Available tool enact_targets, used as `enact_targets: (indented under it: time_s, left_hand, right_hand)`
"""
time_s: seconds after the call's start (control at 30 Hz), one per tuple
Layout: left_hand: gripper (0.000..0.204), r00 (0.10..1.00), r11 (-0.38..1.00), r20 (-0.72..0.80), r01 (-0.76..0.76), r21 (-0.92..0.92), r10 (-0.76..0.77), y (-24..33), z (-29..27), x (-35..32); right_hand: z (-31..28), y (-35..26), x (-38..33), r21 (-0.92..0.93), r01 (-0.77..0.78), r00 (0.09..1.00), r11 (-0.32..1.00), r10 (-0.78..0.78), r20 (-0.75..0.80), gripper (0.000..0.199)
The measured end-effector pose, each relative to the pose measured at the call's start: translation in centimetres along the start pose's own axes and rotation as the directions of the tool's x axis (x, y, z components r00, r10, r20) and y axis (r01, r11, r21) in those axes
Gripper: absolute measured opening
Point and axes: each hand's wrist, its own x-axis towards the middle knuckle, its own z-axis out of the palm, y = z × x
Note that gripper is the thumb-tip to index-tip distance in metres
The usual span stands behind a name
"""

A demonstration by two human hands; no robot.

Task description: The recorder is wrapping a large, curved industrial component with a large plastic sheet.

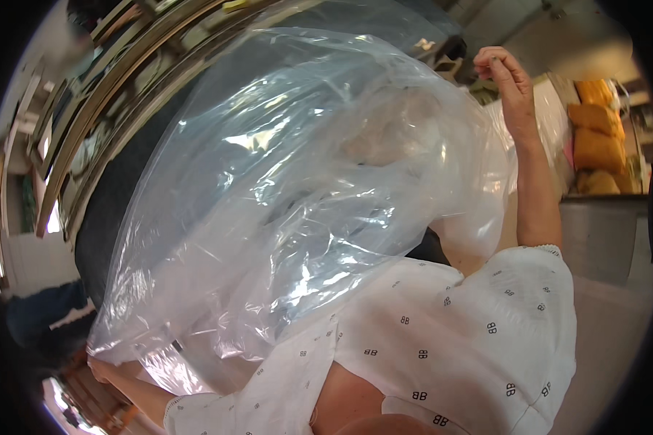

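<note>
- At lower left, yr L hand (100, 368) grips corner of clear plastic film (196, 239); pinch firmly.
- Film spreads btwn yr arms, over dark surface (112, 217).
- R hand (503, 69) raised, curled; can't tell if holding. Tension evenly.

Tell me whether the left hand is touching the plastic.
Touching. The head view shows the left hand at the lower-left corner of the plastic, which gathers to a point in its grip.

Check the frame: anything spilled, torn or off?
Nothing stands out: no spill or obvious tear visible. The clear plastic is wrinkled and billowing, its lower-left corner at the left hand, but that seems normal for loose film.
</note>
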Motion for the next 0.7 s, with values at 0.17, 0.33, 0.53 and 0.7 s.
enact_targets:
  time_s: [0.17, 0.33, 0.53, 0.7]
  left_hand:
    - [0.048, 0.965, 0.962, -0.123, -0.21, 0.177, 0.233, 21.0, -5.6, -8.8]
    - [0.036, 0.368, 0.362, 0.102, -0.758, -0.543, 0.924, 39.1, -7.7, -23.2]
    - [0.026, 0.113, 0.054, -0.05, -0.761, -0.647, 0.992, 52.2, -11.0, -38.8]
    - [0.017, 0.396, 0.026, -0.193, -0.485, -0.874, 0.898, 54.3, -7.8, -42.8]
  right_hand:
    - [-10.3, 7.1, -8.4, -0.247, -0.491, 0.868, 0.835, 0.493, -0.059, 0.024]
    - [-9.9, 13.8, -14.6, -0.211, -0.793, 0.532, 0.571, 0.819, 0.216, 0.049]
    - [-3.1, 12.5, -11.8, 0.334, -0.846, 0.533, 0.415, 0.645, 0.547, 0.04]
    - [-4.5, 12.3, -7.9, 0.565, -0.568, 0.729, 0.599, 0.685, 0.007, 0.024]
